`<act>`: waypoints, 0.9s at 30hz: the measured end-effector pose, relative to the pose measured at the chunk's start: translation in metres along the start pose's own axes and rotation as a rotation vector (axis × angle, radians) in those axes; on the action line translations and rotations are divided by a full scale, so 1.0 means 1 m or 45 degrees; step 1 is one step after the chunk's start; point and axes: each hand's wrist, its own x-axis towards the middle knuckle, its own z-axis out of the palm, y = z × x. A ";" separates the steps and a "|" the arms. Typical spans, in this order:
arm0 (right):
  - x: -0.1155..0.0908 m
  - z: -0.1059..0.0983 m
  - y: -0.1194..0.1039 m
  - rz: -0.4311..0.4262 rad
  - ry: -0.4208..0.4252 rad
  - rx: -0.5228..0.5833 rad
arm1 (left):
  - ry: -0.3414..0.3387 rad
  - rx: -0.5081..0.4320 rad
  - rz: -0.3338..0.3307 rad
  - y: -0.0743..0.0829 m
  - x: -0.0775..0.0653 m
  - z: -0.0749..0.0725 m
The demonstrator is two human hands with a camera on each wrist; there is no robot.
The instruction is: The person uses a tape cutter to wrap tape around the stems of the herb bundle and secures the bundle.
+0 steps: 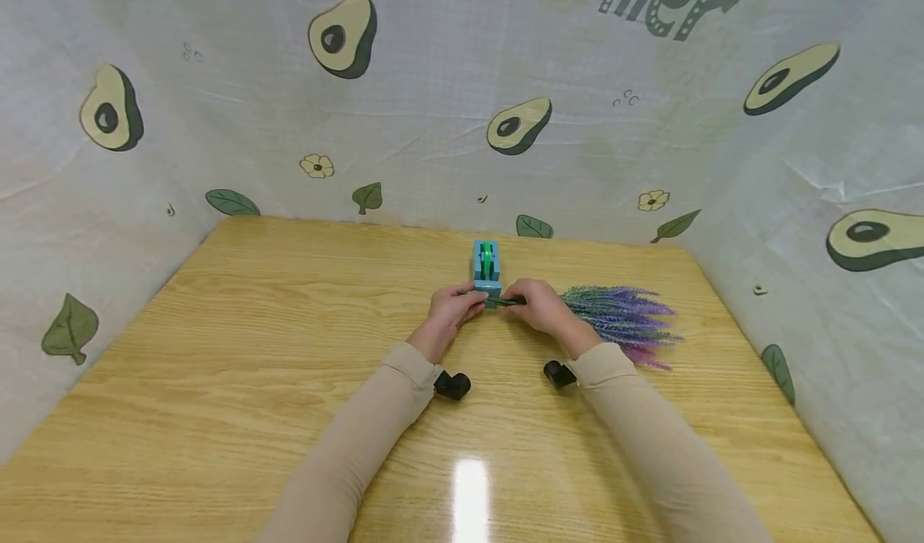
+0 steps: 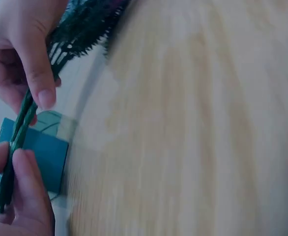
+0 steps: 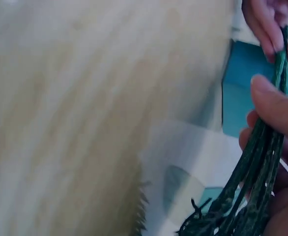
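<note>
A bunch of lavender [image 1: 626, 318] with purple and pink flower heads lies toward the right, its dark green stems [image 2: 21, 129] pointing left. My right hand [image 1: 540, 305] grips the stems part way along, the thumb laid over them in the right wrist view. Near the stem ends, my left hand [image 1: 451, 309] pinches them between thumb and fingers. Just beyond the hands stands a blue tape dispenser [image 1: 477, 264] with a green roll [image 1: 487, 256] in it. The stems cross in front of its near end in the head view.
The wooden table [image 1: 303, 310] spreads out to both sides. Behind it and at the sides hangs a pale cloth [image 1: 433, 142] printed with avocados and leaves. A black wrist camera [image 1: 453, 386] sits at the left cuff, another black camera [image 1: 559, 374] at the right.
</note>
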 end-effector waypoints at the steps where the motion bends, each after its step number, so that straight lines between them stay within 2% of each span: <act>1: -0.001 -0.001 0.000 0.002 0.004 0.006 | -0.019 0.025 0.010 0.000 -0.001 -0.001; 7: -0.007 -0.012 -0.008 -0.013 -0.019 0.007 | -0.148 0.208 0.096 0.002 -0.011 -0.011; 12: -0.016 -0.019 -0.023 -0.012 -0.024 -0.049 | -0.295 0.453 0.250 0.002 -0.023 -0.026; 18: -0.028 -0.027 -0.037 -0.063 -0.033 -0.104 | -0.438 0.717 0.385 0.010 -0.037 -0.032; 22: -0.035 -0.030 -0.043 -0.074 -0.033 -0.111 | -0.493 0.835 0.412 0.013 -0.043 -0.033; 27: -0.039 -0.031 -0.047 -0.109 -0.016 -0.131 | -0.555 0.877 0.369 0.014 -0.045 -0.033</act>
